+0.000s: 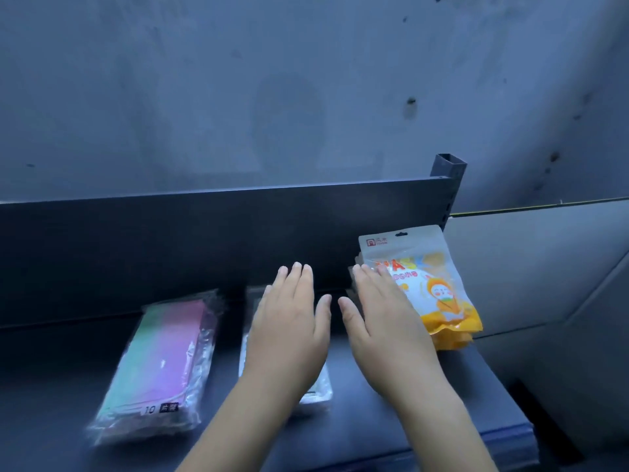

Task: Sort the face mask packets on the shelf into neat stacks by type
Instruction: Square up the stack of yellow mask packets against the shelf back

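Now we have both hands flat over the shelf (391, 417), fingers spread, gripping nothing.

Under our left hand (289, 328) lies a clear packet stack (318, 391); further to its left sits the green-pink packet stack (160, 362). Our right hand (381, 332) touches the left edge of the orange cartoon packet stack (439, 294), which lies just beside its fingertips (360, 271).
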Demonstrator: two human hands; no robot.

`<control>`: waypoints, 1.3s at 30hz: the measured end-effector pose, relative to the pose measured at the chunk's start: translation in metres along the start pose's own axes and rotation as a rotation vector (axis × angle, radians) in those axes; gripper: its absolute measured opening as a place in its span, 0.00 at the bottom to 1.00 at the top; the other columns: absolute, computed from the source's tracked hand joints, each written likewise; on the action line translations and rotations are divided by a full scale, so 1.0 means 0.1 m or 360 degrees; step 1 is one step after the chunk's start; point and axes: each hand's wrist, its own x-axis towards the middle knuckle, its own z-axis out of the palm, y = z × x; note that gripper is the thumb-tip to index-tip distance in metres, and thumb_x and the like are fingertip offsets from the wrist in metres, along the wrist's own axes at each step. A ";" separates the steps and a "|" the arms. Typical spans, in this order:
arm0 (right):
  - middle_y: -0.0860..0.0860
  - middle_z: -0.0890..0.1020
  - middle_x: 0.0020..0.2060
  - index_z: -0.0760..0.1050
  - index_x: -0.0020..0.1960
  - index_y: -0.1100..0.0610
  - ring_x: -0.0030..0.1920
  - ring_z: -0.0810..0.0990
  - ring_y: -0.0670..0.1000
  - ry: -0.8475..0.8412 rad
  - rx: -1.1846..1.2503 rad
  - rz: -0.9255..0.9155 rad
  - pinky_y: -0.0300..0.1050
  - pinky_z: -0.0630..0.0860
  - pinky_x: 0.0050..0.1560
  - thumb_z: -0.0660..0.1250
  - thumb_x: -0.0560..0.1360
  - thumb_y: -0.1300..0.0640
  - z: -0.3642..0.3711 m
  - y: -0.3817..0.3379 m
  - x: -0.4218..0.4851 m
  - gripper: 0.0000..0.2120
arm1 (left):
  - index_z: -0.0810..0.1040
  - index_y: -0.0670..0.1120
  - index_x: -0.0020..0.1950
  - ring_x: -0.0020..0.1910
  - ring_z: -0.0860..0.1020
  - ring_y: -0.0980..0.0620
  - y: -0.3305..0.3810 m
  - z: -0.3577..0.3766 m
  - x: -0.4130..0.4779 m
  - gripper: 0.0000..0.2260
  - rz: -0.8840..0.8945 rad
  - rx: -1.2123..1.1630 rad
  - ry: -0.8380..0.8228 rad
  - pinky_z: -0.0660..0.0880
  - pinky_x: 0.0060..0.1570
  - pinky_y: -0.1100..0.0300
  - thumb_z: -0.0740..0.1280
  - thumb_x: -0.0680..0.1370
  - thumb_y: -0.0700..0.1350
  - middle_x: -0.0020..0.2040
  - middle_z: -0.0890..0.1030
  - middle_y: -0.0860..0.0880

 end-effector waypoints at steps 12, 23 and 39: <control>0.46 0.56 0.85 0.51 0.86 0.52 0.85 0.46 0.47 0.0123 0.0388 0.0080 0.50 0.52 0.84 0.55 0.86 0.45 -0.71 1.28 0.32 0.31 | 0.52 0.50 0.86 0.85 0.45 0.56 0.96 0.69 0.35 0.31 -0.0339 -0.0481 0.0222 0.52 0.82 0.52 0.56 0.86 0.58 0.86 0.45 0.56; 0.51 0.89 0.53 0.78 0.66 0.48 0.49 0.90 0.52 -0.0308 0.1701 0.0794 0.48 0.86 0.43 0.63 0.85 0.47 -0.40 1.81 0.69 0.12 | 0.57 0.51 0.84 0.65 0.81 0.49 0.93 1.12 0.48 0.36 -0.1007 -0.1808 0.0089 0.80 0.57 0.55 0.69 0.80 0.58 0.75 0.75 0.47; 0.54 0.90 0.51 0.73 0.71 0.50 0.47 0.91 0.56 -0.0445 0.2041 0.0939 0.52 0.86 0.42 0.61 0.87 0.48 -0.09 1.67 0.65 0.15 | 0.79 0.46 0.70 0.58 0.86 0.40 0.72 1.03 0.37 0.24 -0.1062 -0.2230 -0.0103 0.81 0.61 0.43 0.64 0.82 0.61 0.59 0.87 0.42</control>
